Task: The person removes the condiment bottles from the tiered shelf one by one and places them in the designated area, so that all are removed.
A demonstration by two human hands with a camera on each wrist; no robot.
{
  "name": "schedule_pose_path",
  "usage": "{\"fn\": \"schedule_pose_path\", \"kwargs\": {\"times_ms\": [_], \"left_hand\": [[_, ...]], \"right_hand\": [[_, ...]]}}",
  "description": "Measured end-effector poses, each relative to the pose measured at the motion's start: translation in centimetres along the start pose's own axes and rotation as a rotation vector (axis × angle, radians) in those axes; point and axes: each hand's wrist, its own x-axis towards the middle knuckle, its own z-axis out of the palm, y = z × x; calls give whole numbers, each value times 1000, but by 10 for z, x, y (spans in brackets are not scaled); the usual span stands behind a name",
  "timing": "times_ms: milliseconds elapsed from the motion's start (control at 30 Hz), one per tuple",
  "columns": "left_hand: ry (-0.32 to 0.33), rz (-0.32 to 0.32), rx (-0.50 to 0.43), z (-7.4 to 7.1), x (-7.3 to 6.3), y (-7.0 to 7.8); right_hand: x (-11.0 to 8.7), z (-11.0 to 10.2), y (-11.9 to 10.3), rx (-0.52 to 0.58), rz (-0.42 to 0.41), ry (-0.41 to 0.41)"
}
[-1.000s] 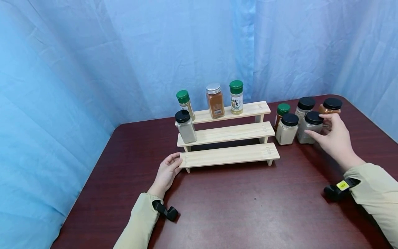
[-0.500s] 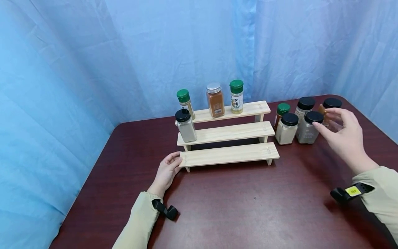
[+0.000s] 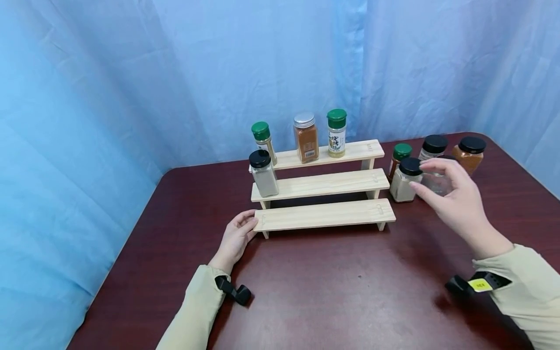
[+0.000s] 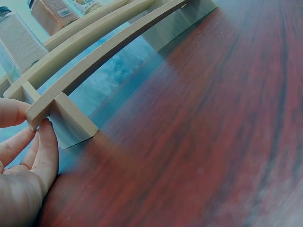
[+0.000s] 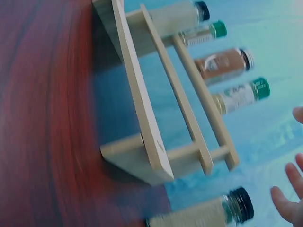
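Observation:
My left hand (image 3: 236, 238) pinches the left end of the lowest board of a three-tier wooden spice rack (image 3: 323, 216), thumb and fingers on the board end in the left wrist view. My right hand (image 3: 459, 199) hovers beside a black-lidded jar of pale powder (image 3: 403, 185). Its thumb and fingers are spread with a gap, and they look apart from that jar (image 5: 199, 213) in the right wrist view. Behind the hand, a black-lidded grey jar is mostly hidden. On the rack's middle tier, at the left, stands a black-lidded jar of grey-white powder (image 3: 265, 179).
The top tier holds a green-capped shaker (image 3: 265, 141), a silver-lidded brown spice jar (image 3: 307, 142) and another green-capped shaker (image 3: 337, 138). Right of the rack stand a green-capped red-brown bottle (image 3: 396, 163), a black-lidded jar (image 3: 430, 151) and an orange-brown jar (image 3: 469, 158). Blue curtains (image 3: 262, 58) hang behind.
My right hand has let go of the grey jar, drawn back to the right, then moved left toward the pale powder jar. The left hand keeps its hold on the rack.

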Motion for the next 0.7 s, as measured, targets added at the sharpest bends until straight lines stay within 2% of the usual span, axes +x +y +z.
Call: {"fn": "schedule_pose_path", "kwargs": {"times_ms": [133, 233, 333, 433, 700], "left_hand": [[0, 0, -5, 1, 0, 1], [2, -2, -10, 1, 0, 1], [-3, -2, -12, 0, 0, 0], [-8, 1, -4, 0, 0, -1], [-7, 12, -15, -1, -1, 0]], "right_hand": [[-6, 11, -9, 63, 28, -111], [-7, 21, -17, 71, 41, -172], [-5, 33, -23, 70, 33, -204], [-2, 45, -26, 113, 25, -227], [2, 79, -33, 150, 64, -306]]}}
